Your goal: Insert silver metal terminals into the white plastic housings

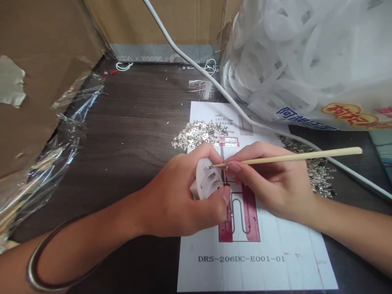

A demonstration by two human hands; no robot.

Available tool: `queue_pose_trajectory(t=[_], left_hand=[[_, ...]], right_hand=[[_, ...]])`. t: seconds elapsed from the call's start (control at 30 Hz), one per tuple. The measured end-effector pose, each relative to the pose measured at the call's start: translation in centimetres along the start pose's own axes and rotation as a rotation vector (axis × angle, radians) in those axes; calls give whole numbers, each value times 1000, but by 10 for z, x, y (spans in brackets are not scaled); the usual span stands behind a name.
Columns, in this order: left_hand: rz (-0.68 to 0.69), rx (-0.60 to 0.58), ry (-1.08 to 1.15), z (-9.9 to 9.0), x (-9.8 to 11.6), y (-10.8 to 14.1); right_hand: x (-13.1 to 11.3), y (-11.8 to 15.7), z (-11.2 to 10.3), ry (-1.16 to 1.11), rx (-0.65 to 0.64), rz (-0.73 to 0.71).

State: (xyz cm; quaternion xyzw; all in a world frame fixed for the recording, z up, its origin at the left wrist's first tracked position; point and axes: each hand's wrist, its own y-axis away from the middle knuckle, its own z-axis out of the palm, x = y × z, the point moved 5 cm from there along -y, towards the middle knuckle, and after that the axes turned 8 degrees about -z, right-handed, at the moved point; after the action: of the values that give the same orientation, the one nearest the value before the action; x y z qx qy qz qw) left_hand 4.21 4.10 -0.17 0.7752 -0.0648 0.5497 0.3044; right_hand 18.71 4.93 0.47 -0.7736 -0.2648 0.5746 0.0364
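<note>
My left hand (pixel 196 196) is closed around a white plastic part (pixel 204 179), round-faced, with small metal pieces set in its recesses. Pinched between the thumb and fingers of my right hand (pixel 266 175) is a thin wooden stick (pixel 300 157), its thick end pointing right. The stick's tip touches or nearly touches a small metal piece near the top of the white part. Both hands are over a printed sheet (pixel 239 273) with a line drawing and red-marked areas. Just beyond my left hand lies a heap of small shiny metal clips (pixel 197 134).
A second heap of metal pieces (pixel 321 177) lies right of my right hand. At the back right stands a clear plastic bag (pixel 306 61) full of white parts. A white cable (pixel 226 94) crosses the dark table (pixel 134 122). Cardboard (pixel 165 24) borders the back and left.
</note>
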Motion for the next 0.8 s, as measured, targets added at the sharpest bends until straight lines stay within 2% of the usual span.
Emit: queue_pose_trajectory(t=[0.37,0.63,0.8], left_hand=[[67,-8,-89,-2,2,-2],[64,-31,-71,0,2,-2],[84,-21,-49,0,2,-3]], right_hand=[[0,1,-1,-24,-35,33],[-1,2,-1,25,-64,23],[-2,3,-1,-35,-12,37]])
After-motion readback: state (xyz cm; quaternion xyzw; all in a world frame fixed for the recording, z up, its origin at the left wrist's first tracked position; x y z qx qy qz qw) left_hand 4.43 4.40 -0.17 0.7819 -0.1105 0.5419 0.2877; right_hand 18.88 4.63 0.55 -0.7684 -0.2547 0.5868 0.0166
